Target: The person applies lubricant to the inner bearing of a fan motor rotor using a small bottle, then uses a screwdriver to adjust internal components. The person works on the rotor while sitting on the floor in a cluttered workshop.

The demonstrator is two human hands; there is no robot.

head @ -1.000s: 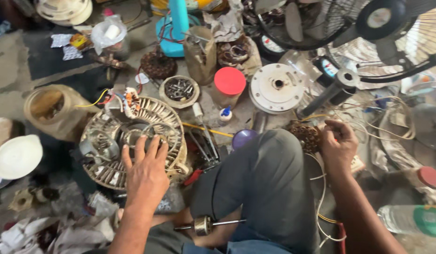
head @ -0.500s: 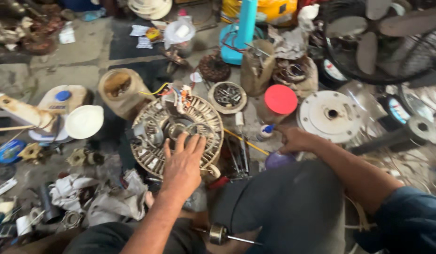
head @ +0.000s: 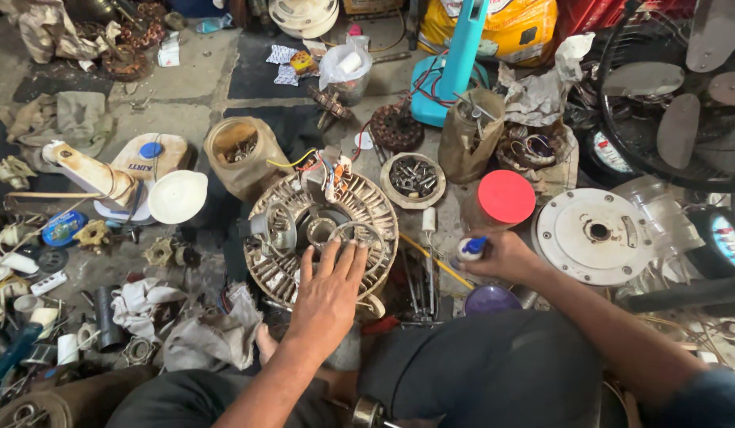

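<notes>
My left hand (head: 329, 290) lies flat, fingers spread, on the near rim of a round beige fan motor casing (head: 375, 212) with wires and metal parts at its middle. My right hand (head: 502, 257) is closed around a small white bottle with a blue cap (head: 471, 247), just right of the casing. A round dish of screws and bolts (head: 412, 178) sits beyond the casing. A jar with a red lid (head: 505, 198) stands just above my right hand. My dark-trousered knee (head: 494, 368) fills the lower middle.
A white round motor cover (head: 595, 235) lies at right, with a fan cage and blades (head: 684, 95) behind it. A blue fan stand (head: 458, 63), an open plastic jar (head: 242, 154), a white bowl (head: 177, 196), rags and several small parts crowd the floor at left.
My right hand has moved left from the tangle of wires at right and taken hold of the small white bottle. My left hand stays on the casing. The view has shifted left.
</notes>
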